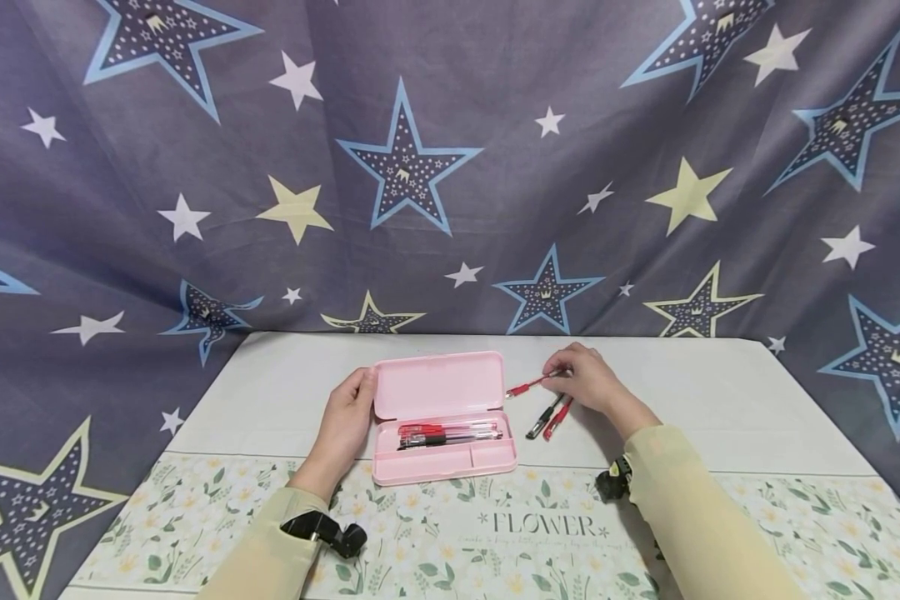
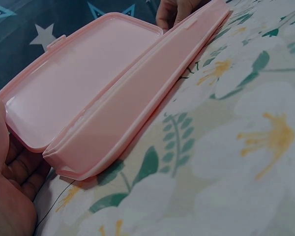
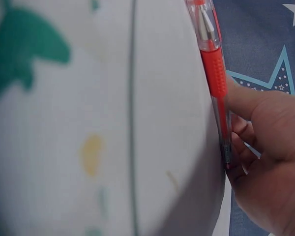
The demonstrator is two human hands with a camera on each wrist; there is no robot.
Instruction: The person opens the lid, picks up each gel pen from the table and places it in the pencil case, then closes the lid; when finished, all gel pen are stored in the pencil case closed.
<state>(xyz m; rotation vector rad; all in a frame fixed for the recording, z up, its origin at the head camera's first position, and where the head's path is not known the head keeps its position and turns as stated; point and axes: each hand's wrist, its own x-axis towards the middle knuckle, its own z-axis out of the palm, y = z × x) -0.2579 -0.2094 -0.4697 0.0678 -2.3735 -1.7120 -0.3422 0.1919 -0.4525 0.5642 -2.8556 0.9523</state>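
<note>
A pink pencil case point(image 1: 438, 385) lies on the table with its lid raised. My left hand point(image 1: 347, 412) grips the lid's left edge; in the left wrist view its fingers curl behind the lid point(image 2: 83, 73). Several red and black pens point(image 1: 450, 435) fill the rear compartment, above two smaller front compartments. Right of the case, my right hand point(image 1: 585, 379) pinches a red pen point(image 1: 521, 389), its red end pointing left toward the case. Below that hand lie a black pen point(image 1: 543, 419) and another red pen point(image 1: 557, 421). The right wrist view shows a red pen with a clear cap point(image 3: 214, 69) alongside the thumb.
The white table point(image 1: 667, 400) has a floral mat point(image 1: 532, 533) printed FLOWER along its near side. Behind the table hangs a dark star-patterned curtain point(image 1: 450, 250). Each wrist wears a small black camera.
</note>
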